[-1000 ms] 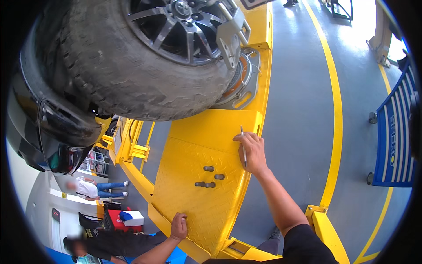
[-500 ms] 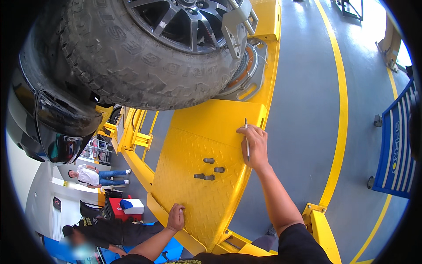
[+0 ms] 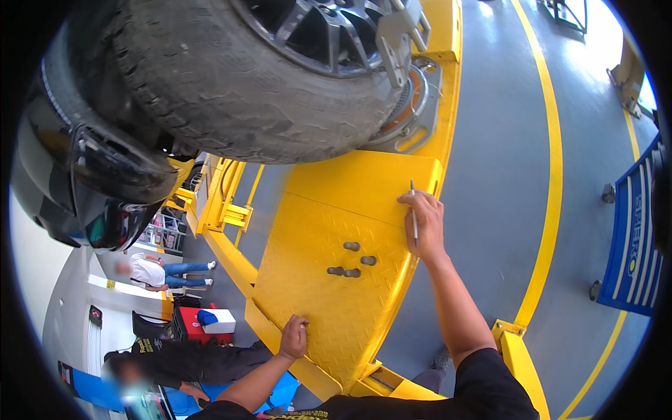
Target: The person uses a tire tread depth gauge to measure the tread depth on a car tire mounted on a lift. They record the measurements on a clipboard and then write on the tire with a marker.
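Gripping a thin metal rod point(image 3: 414, 213) in the right hand point(image 3: 424, 225), this person has it pinned lengthwise under the fingers, flat against the right edge of the yellow ramp plate point(image 3: 329, 280). So that hand is closed on the rod, with the tip poking out just past the fingertips toward the upper end of the plate. Left hand point(image 3: 294, 337) is down at the near left edge of the same plate, fingers curled over the lip and hanging on; nothing else in it that I can see.

Sitting on the textured plate between the two hands are four dark bolts point(image 3: 352, 260) in a loose cluster, not touching either hand. Above all that, a big knobbly tyre point(image 3: 245, 84) on a dark alloy wheel point(image 3: 315, 31) rests on the turntable disc point(image 3: 409, 115) at the top end of the yellow lift.

Off to the right it's grey floor point(image 3: 490, 210) with a yellow painted line point(image 3: 549, 210) running along it, and a blue rack point(image 3: 633, 238) at the far edge. Lower left, well apart from the hands, there's a red box point(image 3: 192, 325) and another person in a white shirt point(image 3: 147, 269) standing farther back.
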The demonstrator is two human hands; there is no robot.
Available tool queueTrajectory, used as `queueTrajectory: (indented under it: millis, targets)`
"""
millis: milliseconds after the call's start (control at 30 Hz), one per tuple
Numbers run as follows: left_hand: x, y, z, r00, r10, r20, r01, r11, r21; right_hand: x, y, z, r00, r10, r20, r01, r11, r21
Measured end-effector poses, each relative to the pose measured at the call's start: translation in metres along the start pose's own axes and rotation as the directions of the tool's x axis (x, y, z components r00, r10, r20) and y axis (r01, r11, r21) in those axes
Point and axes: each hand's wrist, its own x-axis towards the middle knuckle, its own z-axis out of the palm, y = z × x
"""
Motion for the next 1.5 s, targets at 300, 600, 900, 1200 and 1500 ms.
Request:
queueTrajectory:
  millis: [300, 600, 900, 1200, 1500]
  targets:
    - [-0.004, -0.002, -0.003, 1.000, -0.007, -0.001, 0.007, 1.000, 0.010, 0.000, -0.008, 0.003, 0.998, -0.048, -0.030, 0.045, 0.995, -0.088]
    - [-0.007, -0.003, -0.008, 0.999, 0.015, -0.042, -0.017, 0.999, -0.034, -0.005, -0.018, 0.002, 0.998, -0.056, 0.004, 0.056, 0.991, -0.121]
    - [-0.008, -0.008, -0.005, 0.999, 0.023, -0.048, -0.024, 0.999, -0.031, -0.007, -0.011, 0.007, 1.000, -0.020, -0.024, 0.017, 0.992, -0.122]
    - [-0.005, 0.000, -0.006, 0.997, 0.046, -0.063, -0.044, 0.999, 0.027, -0.005, -0.008, 0.007, 0.999, -0.030, -0.016, 0.029, 0.998, -0.058]
    - [0.000, 0.005, -0.010, 0.999, 0.007, -0.036, -0.005, 0.999, 0.041, -0.002, -0.011, 0.007, 0.999, -0.019, -0.032, 0.017, 0.998, -0.053]
